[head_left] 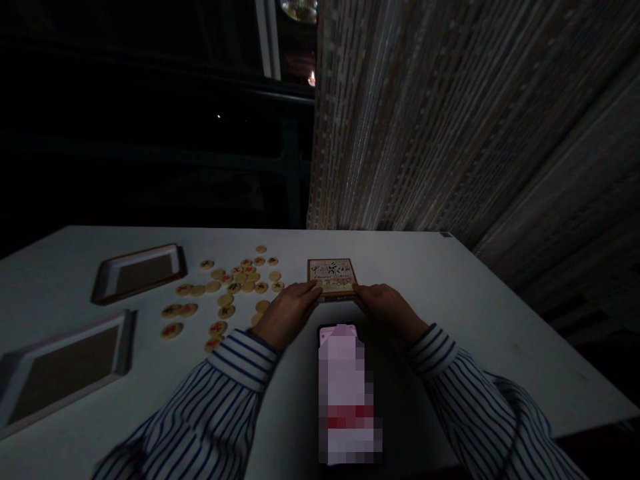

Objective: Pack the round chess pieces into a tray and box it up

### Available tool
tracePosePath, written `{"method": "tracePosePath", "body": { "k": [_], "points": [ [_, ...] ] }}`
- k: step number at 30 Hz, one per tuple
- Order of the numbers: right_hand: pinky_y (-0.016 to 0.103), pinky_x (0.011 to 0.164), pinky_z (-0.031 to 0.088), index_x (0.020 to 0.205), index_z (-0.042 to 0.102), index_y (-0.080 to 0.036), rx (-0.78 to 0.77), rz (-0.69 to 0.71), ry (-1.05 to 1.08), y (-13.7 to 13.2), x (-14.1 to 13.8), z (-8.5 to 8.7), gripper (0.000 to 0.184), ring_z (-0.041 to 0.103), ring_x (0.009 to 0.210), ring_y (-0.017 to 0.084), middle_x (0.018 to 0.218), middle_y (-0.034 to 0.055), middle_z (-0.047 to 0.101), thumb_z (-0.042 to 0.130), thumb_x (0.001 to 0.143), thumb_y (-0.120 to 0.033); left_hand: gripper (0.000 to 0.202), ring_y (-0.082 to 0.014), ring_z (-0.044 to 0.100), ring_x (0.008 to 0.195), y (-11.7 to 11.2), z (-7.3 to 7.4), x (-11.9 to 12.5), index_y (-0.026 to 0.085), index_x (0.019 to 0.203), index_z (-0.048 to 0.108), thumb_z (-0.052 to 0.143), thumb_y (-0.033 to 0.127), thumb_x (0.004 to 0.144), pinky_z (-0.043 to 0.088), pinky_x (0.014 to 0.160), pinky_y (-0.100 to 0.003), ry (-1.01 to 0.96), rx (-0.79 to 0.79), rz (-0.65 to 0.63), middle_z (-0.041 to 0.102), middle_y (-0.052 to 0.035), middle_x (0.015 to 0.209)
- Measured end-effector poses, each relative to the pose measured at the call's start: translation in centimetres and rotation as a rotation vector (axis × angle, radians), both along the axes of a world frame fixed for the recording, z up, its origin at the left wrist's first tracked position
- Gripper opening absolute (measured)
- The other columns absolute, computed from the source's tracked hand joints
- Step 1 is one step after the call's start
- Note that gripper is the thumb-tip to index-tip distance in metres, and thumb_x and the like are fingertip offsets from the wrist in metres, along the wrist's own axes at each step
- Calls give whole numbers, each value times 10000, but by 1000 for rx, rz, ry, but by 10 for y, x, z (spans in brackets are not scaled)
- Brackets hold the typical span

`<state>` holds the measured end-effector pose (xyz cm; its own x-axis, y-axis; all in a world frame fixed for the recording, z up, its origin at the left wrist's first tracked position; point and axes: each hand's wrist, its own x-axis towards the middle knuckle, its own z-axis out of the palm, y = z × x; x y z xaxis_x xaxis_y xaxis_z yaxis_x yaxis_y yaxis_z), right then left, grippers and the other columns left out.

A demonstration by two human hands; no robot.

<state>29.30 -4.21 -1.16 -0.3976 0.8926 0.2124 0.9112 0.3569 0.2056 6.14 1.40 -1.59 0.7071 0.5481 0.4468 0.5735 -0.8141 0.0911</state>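
A small flat box [332,275] printed with "Chinese Chess" lettering lies on the white table [400,267]. My left hand [290,312] grips its near left corner, fingers closed on the edge. At the near right corner, my right hand [389,310] holds it the same way. Round wooden Chinese chess pieces [233,288], some with red and some with dark characters, are scattered to the left of the box. A few are partly hidden behind my left hand. Just below the box, between my forearms, lies a lit phone [343,387] with a blurred screen.
Two shallow open trays or box halves, one brown-rimmed [175,257] and one pale-rimmed [125,340], rest at the left. A hanging string curtain [390,120] stands beyond the table's far right edge. The room behind is very dark.
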Motion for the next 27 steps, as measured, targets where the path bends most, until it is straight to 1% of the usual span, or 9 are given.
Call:
{"method": "tracePosePath", "body": {
  "k": [3, 7, 11, 13, 17, 21, 24, 27],
  "points": [
    [286, 670, 424, 1185, 458, -95, -8, -5, -19, 0, -1, 1, 336, 597, 762, 172, 897, 119, 648, 366, 899, -244, 302, -218, 552, 1027, 1, -1, 0, 143, 1109, 539, 424, 230, 844, 447, 888, -404, 6, 20, -2, 559, -140, 1178],
    [281, 659, 419, 1184, 455, -94, -23, -2, -55, -2, -2, 3, 321, 591, 772, 173, 883, 115, 645, 384, 883, -182, 304, -221, 551, 1021, 0, -2, 1, 128, 1106, 543, 446, 212, 830, 448, 888, -387, 36, 22, 9, 560, -143, 1173],
    [284, 649, 420, 1201, 437, -83, -53, 16, -89, -2, -2, 3, 346, 588, 779, 178, 903, 117, 642, 398, 862, -137, 300, -224, 553, 1017, -2, 1, 2, 144, 1105, 544, 440, 192, 827, 448, 889, -397, 68, 20, 34, 561, -133, 1173],
    [290, 643, 419, 1208, 432, -84, -53, 15, -92, -1, -1, 1, 348, 588, 767, 180, 906, 118, 643, 388, 871, -154, 292, -225, 559, 1007, -3, 2, 2, 141, 1090, 553, 443, 194, 825, 454, 881, -394, 68, 16, 39, 567, -133, 1164],
    [305, 650, 415, 1193, 455, -95, -31, 17, -45, 1, 1, -3, 343, 590, 745, 182, 894, 120, 647, 367, 893, -236, 290, -227, 558, 1010, -3, 2, 3, 145, 1078, 559, 438, 240, 833, 442, 896, -407, 50, -1, 28, 572, -128, 1158],
    [308, 686, 410, 1168, 486, -110, -8, 4, 38, 0, 2, -1, 354, 591, 786, 184, 941, 133, 642, 376, 890, -300, 325, -223, 549, 1029, -2, 2, 2, 144, 1107, 539, 410, 297, 850, 430, 910, -411, 20, -20, 40, 567, -121, 1170],
    [303, 710, 406, 1133, 515, -125, 11, 2, 84, -2, 2, 2, 327, 585, 818, 180, 1002, 131, 630, 377, 889, -294, 340, -223, 550, 1026, -2, 2, 1, 131, 1106, 542, 408, 312, 853, 437, 902, -400, 6, -45, 56, 573, -124, 1159],
    [299, 721, 401, 1062, 558, -143, 47, 33, 103, -2, 2, 2, 281, 574, 841, 177, 1042, 124, 616, 379, 889, -273, 331, -222, 549, 1023, -1, 3, 0, 126, 1085, 558, 406, 308, 855, 439, 900, -392, 7, -55, 52, 581, -128, 1142]
  ]
}}
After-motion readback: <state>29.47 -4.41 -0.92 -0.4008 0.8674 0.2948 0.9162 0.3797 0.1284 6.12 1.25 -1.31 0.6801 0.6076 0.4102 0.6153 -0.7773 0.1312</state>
